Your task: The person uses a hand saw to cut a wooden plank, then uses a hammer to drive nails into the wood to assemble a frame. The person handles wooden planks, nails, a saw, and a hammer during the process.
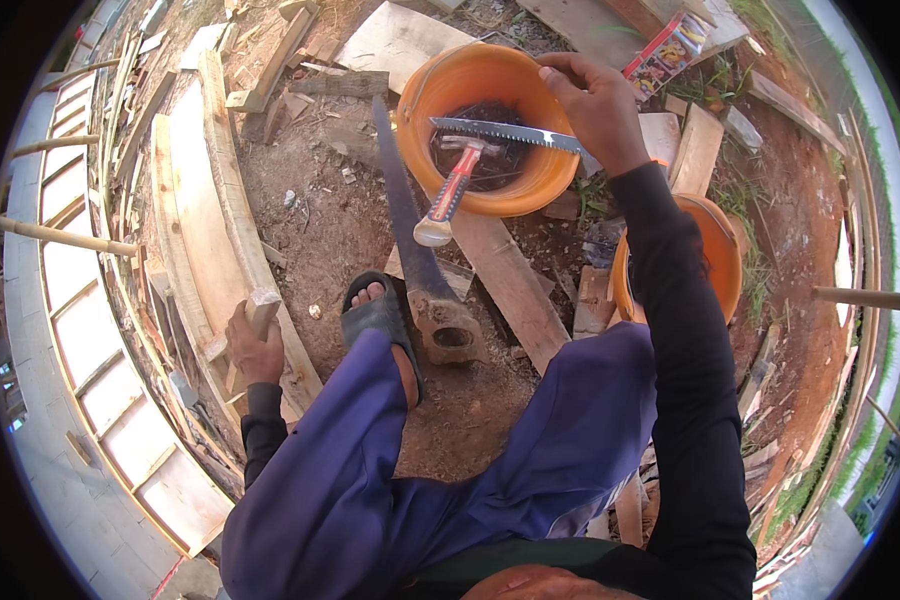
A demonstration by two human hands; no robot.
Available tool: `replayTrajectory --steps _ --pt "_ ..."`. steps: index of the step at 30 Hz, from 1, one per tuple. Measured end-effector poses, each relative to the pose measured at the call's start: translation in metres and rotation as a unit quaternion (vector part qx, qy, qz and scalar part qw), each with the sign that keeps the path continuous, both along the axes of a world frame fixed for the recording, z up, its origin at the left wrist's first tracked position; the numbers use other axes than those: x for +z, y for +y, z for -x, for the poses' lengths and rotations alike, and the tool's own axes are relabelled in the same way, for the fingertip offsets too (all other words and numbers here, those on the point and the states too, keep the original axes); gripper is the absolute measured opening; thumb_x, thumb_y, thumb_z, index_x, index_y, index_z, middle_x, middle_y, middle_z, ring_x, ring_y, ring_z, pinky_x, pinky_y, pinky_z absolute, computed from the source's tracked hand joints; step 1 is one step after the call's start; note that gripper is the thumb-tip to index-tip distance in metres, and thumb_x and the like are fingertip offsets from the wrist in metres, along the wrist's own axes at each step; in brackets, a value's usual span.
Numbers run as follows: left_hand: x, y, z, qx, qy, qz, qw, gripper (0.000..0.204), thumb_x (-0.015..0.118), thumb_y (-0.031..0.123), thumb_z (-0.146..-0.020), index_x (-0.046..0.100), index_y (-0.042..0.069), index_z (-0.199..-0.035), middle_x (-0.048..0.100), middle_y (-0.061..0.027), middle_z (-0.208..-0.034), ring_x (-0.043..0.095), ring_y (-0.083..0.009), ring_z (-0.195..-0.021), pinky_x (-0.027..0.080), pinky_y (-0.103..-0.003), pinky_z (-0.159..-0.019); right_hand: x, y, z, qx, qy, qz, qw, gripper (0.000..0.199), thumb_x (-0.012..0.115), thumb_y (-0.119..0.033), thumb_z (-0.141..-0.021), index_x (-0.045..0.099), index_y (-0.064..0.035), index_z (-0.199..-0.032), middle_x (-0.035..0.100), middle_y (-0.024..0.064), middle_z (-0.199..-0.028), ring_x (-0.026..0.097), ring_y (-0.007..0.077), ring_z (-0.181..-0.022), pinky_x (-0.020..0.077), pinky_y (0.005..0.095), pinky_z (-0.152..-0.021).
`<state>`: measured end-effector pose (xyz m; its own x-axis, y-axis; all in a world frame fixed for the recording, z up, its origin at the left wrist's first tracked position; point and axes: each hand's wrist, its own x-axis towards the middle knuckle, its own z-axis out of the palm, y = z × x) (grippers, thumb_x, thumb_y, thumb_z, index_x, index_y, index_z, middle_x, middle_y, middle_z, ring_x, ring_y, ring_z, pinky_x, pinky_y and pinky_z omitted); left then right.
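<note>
My left hand (257, 345) is closed round a small wooden block (263, 310), beside long planks. At the far right rim of a large orange bucket (505, 200), my right hand (600, 105) has its thumb and fingers pinched together; anything between them is too small to tell. A toothed saw blade (500, 131) lies across the bucket's mouth below that hand. A hammer (451, 195) with a red and grey handle leans out over the near rim, its head inside. Dark thin pieces, perhaps nails, cover the bucket's bottom (490, 170).
A handsaw (410, 220) with a worn wooden handle lies on the dirt beside my sandalled foot (380, 320). A second orange bucket (725, 255) stands under my right forearm. Long boards (195, 190) lie at left, loose planks (510, 285) in the middle. A colourful packet (670, 55) lies far right.
</note>
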<state>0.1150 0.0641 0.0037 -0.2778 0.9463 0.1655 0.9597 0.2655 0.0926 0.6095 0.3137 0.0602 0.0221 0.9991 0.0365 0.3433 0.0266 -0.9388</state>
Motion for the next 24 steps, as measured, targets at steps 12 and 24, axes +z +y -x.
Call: replayTrajectory --steps 12,24 --pt "0.006 -0.018 0.003 -0.07 0.011 0.06 0.996 0.057 0.075 0.02 -0.082 0.053 0.001 -0.131 0.058 -0.0197 -0.122 0.051 -0.0389 -0.119 0.037 -0.049 -0.104 -0.102 0.123 0.068 0.437 -0.461 -0.036 0.771 0.024 0.064 -0.023 -0.086 0.077 -0.0092 -0.101 0.073 0.016 -0.097 0.07 0.032 -0.092 0.0535 0.0446 -0.082" --pt "0.003 -0.029 0.007 -0.089 0.013 0.076 0.993 0.059 0.076 0.012 -0.083 0.051 0.002 -0.135 0.056 -0.0184 -0.128 0.048 -0.0363 -0.125 0.033 -0.048 -0.108 -0.117 0.108 0.085 0.387 -0.422 -0.152 0.805 0.021 0.065 -0.022 -0.085 0.075 -0.0083 -0.097 0.072 0.0168 -0.094 0.068 0.0357 -0.086 0.0536 0.0455 -0.076"
